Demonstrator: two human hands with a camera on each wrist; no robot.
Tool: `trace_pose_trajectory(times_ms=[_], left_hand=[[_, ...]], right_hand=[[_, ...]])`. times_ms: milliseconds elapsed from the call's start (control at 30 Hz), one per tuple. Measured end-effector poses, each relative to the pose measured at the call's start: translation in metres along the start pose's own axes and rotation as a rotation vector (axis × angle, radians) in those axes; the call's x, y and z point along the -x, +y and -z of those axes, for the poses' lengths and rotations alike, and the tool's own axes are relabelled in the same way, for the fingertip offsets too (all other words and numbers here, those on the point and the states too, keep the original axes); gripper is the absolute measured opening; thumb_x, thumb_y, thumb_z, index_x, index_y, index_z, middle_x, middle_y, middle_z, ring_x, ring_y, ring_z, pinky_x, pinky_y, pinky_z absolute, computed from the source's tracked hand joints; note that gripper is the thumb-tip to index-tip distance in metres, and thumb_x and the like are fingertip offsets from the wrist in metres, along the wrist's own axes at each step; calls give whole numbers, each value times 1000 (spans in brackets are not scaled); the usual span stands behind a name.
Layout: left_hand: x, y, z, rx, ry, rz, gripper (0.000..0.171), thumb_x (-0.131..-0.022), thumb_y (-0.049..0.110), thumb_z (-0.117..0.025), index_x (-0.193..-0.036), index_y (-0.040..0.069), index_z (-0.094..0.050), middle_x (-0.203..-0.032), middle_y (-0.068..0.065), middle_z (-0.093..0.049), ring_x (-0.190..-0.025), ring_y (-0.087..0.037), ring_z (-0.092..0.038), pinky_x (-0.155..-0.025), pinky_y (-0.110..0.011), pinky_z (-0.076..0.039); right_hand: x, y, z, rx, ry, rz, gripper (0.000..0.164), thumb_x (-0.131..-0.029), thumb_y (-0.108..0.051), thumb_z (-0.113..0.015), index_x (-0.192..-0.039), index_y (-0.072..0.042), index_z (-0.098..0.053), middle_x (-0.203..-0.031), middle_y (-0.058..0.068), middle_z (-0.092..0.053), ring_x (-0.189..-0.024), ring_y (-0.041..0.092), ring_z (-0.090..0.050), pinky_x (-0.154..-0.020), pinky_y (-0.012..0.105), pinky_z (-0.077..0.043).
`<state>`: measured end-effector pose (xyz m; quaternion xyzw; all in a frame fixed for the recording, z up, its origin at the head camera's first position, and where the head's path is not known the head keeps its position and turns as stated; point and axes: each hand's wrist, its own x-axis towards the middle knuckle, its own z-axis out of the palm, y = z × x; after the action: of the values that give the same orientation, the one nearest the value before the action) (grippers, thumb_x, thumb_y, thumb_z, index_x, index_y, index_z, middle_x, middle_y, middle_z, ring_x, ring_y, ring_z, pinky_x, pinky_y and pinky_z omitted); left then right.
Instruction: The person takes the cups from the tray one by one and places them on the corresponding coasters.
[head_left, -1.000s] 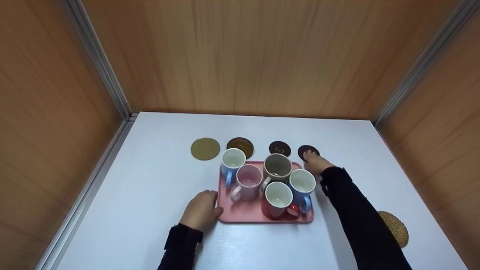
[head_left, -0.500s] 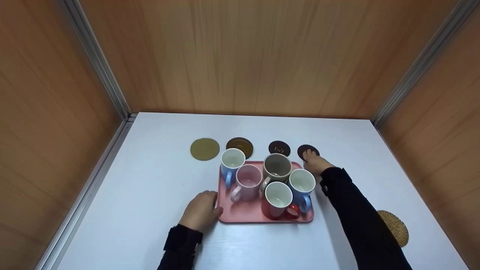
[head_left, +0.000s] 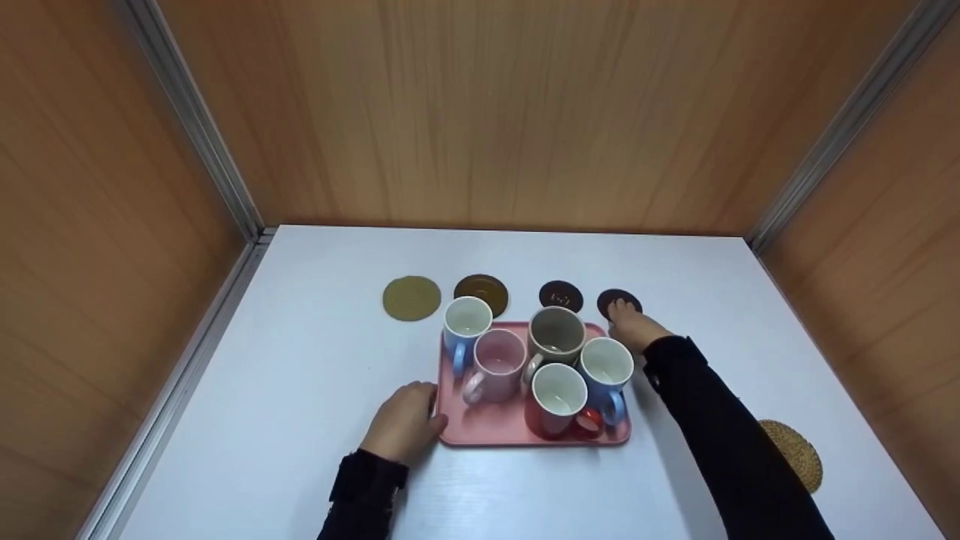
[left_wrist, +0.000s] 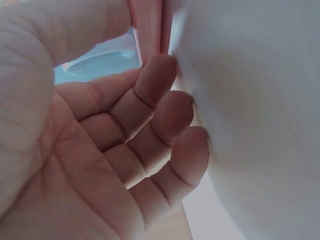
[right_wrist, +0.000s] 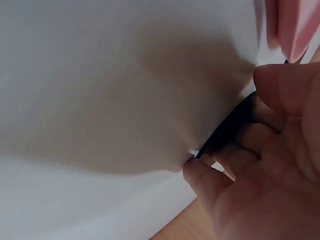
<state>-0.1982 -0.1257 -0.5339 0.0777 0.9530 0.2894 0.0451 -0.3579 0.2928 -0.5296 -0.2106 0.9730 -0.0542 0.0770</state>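
Observation:
A pink rectangular tray [head_left: 480,429] lies on the white table and carries several mugs. My left hand [head_left: 401,424] grips its left edge, the thumb at the rim and the other fingers curled low beside it; the tray edge [left_wrist: 147,30] shows between thumb and index finger in the left wrist view. Past the tray's far right corner, my right hand [head_left: 636,326] holds a dark round coaster [head_left: 626,295], fingertips over it. In the right wrist view the coaster [right_wrist: 230,125] is a thin dark disc flat at the table, its far part hidden by the fingers.
On the tray stand a pink mug [head_left: 495,386], a beige mug [head_left: 555,337], a red-and-white mug [head_left: 555,424] and two blue ones. Behind it lie an olive coaster [head_left: 411,298], a brown one [head_left: 480,287] and another dark one [head_left: 560,295]. A woven coaster [head_left: 801,450] is partly behind the right sleeve.

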Motion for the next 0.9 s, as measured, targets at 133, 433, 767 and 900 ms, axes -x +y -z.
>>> trace_pose_trajectory(times_ms=[133,433,767,900], left_hand=[[-1,0,-2,4,-17,8,33,-91,19,-81,-119,2,-75,-91,-4,-67,-85,-20,-58,-82,-45,-54],[-5,-1,-4,-6,4,-41,27,-90,17,-81,-112,2,-75,-85,-3,-63,-80,-19,-55,-76,-41,-51],[0,-8,-4,-19,8,-37,32,-91,17,-79,-118,0,-73,-102,-13,-73,-98,-27,-69,-95,-52,-57],[1,-13,0,-28,26,-42,31,-91,15,-78,-117,-1,-73,-104,-15,-74,-102,-31,-71,-96,-53,-56]], right_hand=[[18,4,5,-146,17,-46,56,-105,-8,-46,-150,26,-35,-155,54,-29,-145,70,-33,-121,70,-33],[96,25,17,-310,109,-250,65,-111,-27,-52,-160,12,-35,-158,41,-39,-148,59,-40,-122,68,-34],[221,23,-14,-314,44,-469,89,-109,-55,-50,-159,15,-30,-159,48,-28,-146,69,-29,-114,80,-31],[243,11,-30,-227,21,-469,93,-106,-56,-56,-153,22,-35,-155,52,-31,-142,73,-28,-109,83,-32]])
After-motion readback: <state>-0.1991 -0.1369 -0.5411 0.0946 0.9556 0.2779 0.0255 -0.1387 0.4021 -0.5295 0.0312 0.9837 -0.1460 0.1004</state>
